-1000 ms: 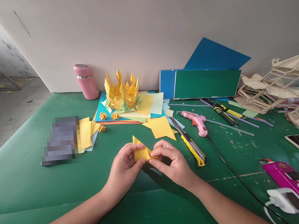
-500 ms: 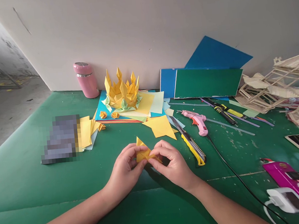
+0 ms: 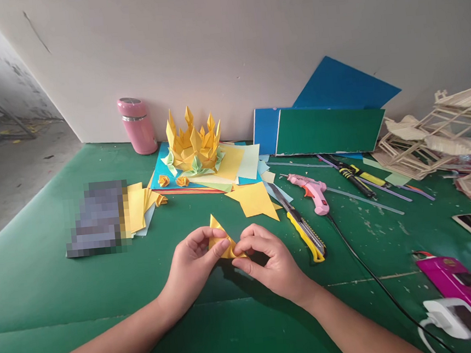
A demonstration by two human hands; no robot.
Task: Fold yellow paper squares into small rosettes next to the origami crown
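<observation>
A small folded piece of yellow paper (image 3: 217,230) is held just above the green table, one pointed corner up. My left hand (image 3: 197,259) pinches its left side between thumb and fingers. At its lower right edge, my right hand (image 3: 269,256) grips the paper between thumb and index finger. The fingers hide part of the folds. Behind the hands lie yellow paper sheets (image 3: 254,199), and beyond them an origami crown (image 3: 194,147) of yellow points with light green pieces stands on coloured sheets.
Right of my hands lie a yellow utility knife (image 3: 304,236), a pink glue gun (image 3: 313,191) with a black cord, and a magenta power strip (image 3: 455,289). A pink flask (image 3: 138,127) stands at the back left. A blurred dark object (image 3: 99,218) and folded yellow flowers (image 3: 182,181) sit left.
My left thumb has moved up onto the front of the yellow paper. The paper has turned and shifted slightly left, and my right fingers have moved along its lower edge.
</observation>
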